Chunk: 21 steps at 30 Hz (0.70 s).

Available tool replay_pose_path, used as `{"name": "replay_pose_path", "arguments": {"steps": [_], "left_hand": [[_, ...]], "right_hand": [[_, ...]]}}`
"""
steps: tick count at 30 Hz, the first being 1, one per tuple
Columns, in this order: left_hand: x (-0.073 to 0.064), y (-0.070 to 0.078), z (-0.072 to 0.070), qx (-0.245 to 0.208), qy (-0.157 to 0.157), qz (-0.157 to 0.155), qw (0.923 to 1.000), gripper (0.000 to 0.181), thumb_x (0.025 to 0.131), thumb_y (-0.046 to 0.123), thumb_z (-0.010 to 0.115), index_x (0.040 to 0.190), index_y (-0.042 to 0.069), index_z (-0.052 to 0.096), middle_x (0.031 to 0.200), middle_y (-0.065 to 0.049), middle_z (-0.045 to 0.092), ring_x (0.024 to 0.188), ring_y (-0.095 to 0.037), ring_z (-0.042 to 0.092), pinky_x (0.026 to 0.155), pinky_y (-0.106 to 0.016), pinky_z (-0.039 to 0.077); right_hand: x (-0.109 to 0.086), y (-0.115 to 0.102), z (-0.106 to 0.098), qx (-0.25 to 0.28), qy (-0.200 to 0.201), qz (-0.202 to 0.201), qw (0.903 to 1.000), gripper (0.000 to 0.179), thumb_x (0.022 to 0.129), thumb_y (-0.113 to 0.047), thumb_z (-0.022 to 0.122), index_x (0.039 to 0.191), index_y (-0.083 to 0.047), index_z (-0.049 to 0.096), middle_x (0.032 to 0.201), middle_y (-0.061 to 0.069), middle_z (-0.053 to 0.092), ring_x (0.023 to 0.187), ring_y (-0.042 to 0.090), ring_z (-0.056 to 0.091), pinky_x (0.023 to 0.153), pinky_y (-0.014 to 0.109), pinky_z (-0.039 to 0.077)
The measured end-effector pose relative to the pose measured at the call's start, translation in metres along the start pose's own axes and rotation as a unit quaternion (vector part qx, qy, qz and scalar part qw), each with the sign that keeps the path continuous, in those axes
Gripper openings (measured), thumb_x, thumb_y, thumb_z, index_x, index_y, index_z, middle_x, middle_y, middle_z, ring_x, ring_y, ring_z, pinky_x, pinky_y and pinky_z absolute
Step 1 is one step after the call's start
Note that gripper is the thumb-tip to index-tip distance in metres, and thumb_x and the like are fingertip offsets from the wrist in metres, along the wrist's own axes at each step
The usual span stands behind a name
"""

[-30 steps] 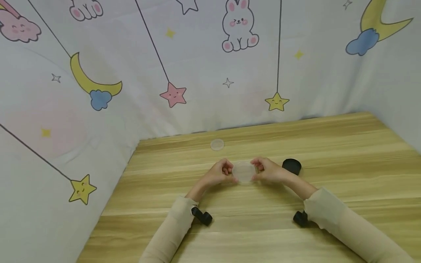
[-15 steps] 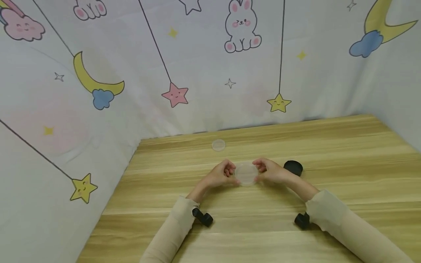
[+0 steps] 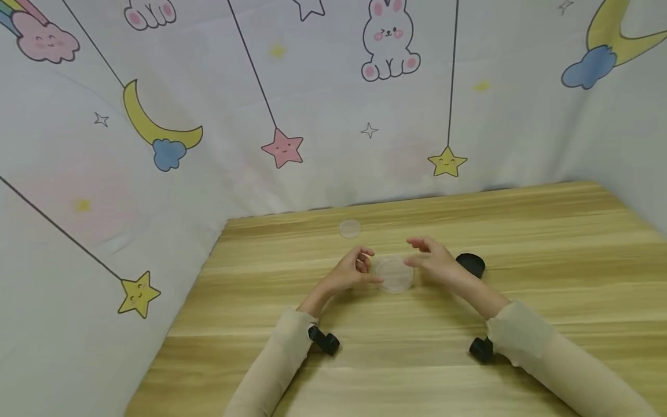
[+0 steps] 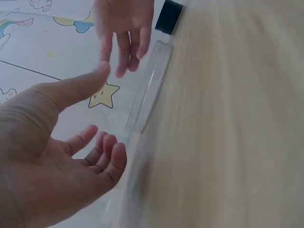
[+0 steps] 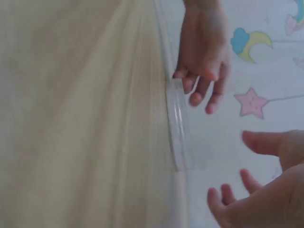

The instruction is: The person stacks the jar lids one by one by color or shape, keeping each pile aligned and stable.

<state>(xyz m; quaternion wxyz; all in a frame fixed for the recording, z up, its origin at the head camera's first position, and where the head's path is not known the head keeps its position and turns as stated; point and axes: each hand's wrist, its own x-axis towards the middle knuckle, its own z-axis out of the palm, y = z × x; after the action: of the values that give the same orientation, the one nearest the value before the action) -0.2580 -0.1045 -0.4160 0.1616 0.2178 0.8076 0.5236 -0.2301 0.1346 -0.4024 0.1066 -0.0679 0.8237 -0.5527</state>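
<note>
A clear round shallow dish (image 3: 396,275) lies flat on the table between the two hands. Seen edge-on, the low clear dish (image 4: 151,88) shows its side in the left wrist view. My left hand (image 3: 348,273) is beside it on the left, thumb and fingers spread apart and holding nothing. On the other side, my right hand (image 3: 438,262) hovers just above the dish's right edge, also holding nothing. The right wrist view shows a gap between the fingers of the right hand (image 5: 268,194) and the dish (image 5: 177,124).
A smaller clear disc (image 3: 351,228) lies farther back on the wooden table (image 3: 406,370). Behind the right wrist stands a short black cylinder (image 3: 471,264), partly hidden. A printed cloth (image 3: 333,174) hangs along the back edge.
Both hands gripped the dish's sides earlier; now they have let it go. The right hand has lifted up and back, and the left fingers have spread. The head view shifted slightly.
</note>
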Motion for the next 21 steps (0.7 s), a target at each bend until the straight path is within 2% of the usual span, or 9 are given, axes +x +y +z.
{"name": "replay_pose_path", "arguments": {"steps": [3, 6, 10, 13, 17, 19, 21], "left_hand": [[0.002, 0.007, -0.012, -0.016, 0.046, -0.005, 0.9988, 0.058, 0.084, 0.008, 0.073, 0.133, -0.004, 0.045, 0.101, -0.003, 0.046, 0.085, -0.011, 0.047, 0.076, -0.022, 0.044], [0.000, 0.012, -0.030, -0.044, 0.100, -0.009, 0.9940, 0.056, 0.087, 0.011, 0.071, 0.135, 0.001, 0.044, 0.110, -0.011, 0.048, 0.089, -0.012, 0.046, 0.083, -0.030, 0.046], [0.000, 0.014, -0.053, -0.078, 0.152, -0.015, 0.9852, 0.055, 0.090, 0.014, 0.069, 0.137, 0.005, 0.042, 0.121, -0.015, 0.045, 0.095, -0.015, 0.046, 0.097, -0.048, 0.044], [0.005, 0.013, -0.069, -0.077, 0.179, -0.021, 0.9806, 0.057, 0.091, 0.015, 0.069, 0.139, 0.005, 0.041, 0.125, -0.014, 0.044, 0.102, -0.019, 0.045, 0.104, -0.055, 0.040], [0.017, 0.009, -0.083, -0.035, 0.191, -0.042, 0.9801, 0.063, 0.089, 0.016, 0.071, 0.142, 0.004, 0.039, 0.137, -0.021, 0.042, 0.116, -0.030, 0.046, 0.104, -0.053, 0.042], [0.025, 0.003, -0.086, -0.020, 0.179, -0.059, 0.9818, 0.068, 0.088, 0.018, 0.072, 0.146, 0.004, 0.037, 0.144, -0.024, 0.040, 0.123, -0.034, 0.045, 0.104, -0.051, 0.043], [0.033, -0.004, -0.087, -0.024, 0.162, -0.077, 0.9835, 0.073, 0.089, 0.019, 0.071, 0.149, 0.002, 0.033, 0.148, -0.024, 0.038, 0.128, -0.036, 0.045, 0.104, -0.049, 0.043]], "right_hand": [[0.001, -0.014, -0.003, 0.029, 0.038, -0.014, 0.9988, 0.058, 0.097, -0.016, 0.060, 0.147, 0.000, 0.036, 0.152, 0.024, 0.034, 0.143, 0.041, 0.027, 0.114, 0.057, 0.032], [0.012, -0.032, -0.002, 0.045, 0.043, -0.029, 0.9976, 0.058, 0.097, -0.016, 0.060, 0.148, -0.001, 0.036, 0.151, 0.022, 0.037, 0.143, 0.038, 0.031, 0.115, 0.053, 0.032], [0.040, -0.057, 0.002, 0.044, 0.030, -0.031, 0.9981, 0.060, 0.097, -0.018, 0.060, 0.149, -0.003, 0.034, 0.152, 0.020, 0.038, 0.143, 0.036, 0.032, 0.117, 0.049, 0.031], [0.067, -0.068, 0.008, 0.033, 0.021, -0.014, 0.9991, 0.060, 0.096, -0.017, 0.060, 0.148, -0.003, 0.034, 0.152, 0.020, 0.037, 0.143, 0.036, 0.032, 0.117, 0.048, 0.031], [0.097, -0.069, 0.018, 0.021, -0.007, 0.020, 0.9996, 0.063, 0.097, -0.018, 0.060, 0.150, -0.002, 0.030, 0.153, 0.022, 0.033, 0.143, 0.038, 0.031, 0.117, 0.049, 0.031], [0.108, -0.065, 0.023, 0.020, -0.013, 0.031, 0.9992, 0.066, 0.097, -0.018, 0.059, 0.152, -0.002, 0.026, 0.154, 0.022, 0.032, 0.142, 0.038, 0.032, 0.117, 0.051, 0.030], [0.114, -0.062, 0.028, 0.033, -0.011, 0.041, 0.9986, 0.069, 0.096, -0.016, 0.061, 0.153, -0.004, 0.023, 0.153, 0.022, 0.033, 0.141, 0.039, 0.035, 0.117, 0.052, 0.030]]}}
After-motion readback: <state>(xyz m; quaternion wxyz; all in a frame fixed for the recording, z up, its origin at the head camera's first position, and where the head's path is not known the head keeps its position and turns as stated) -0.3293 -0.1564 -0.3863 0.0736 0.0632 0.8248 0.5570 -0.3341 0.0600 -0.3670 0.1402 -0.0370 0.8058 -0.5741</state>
